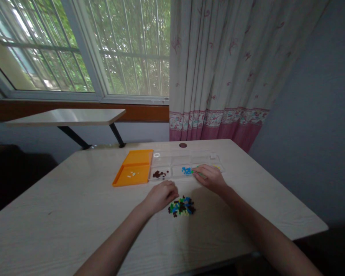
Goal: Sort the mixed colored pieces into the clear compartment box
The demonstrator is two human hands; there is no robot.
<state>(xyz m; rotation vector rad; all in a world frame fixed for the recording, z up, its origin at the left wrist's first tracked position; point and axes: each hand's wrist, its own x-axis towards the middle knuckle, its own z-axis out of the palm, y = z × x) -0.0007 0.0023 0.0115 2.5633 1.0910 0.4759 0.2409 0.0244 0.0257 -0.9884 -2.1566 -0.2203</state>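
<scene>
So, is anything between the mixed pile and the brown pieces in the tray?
Yes. In this view, the left hand sits across the straight line from the pile to the brown pieces, with the front edge of the clear tray beyond it.

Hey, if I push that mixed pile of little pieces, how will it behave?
The pile of pieces would probably scatter rather than slide whole, since it looks loose. Each piece is tiny, so likely light. The pile lies low, so toppling seems unlikely.

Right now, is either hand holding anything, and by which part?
The right hand seems to pinch a small green piece; which part can't be told. Whether the left hand holds anything is hidden.
</scene>
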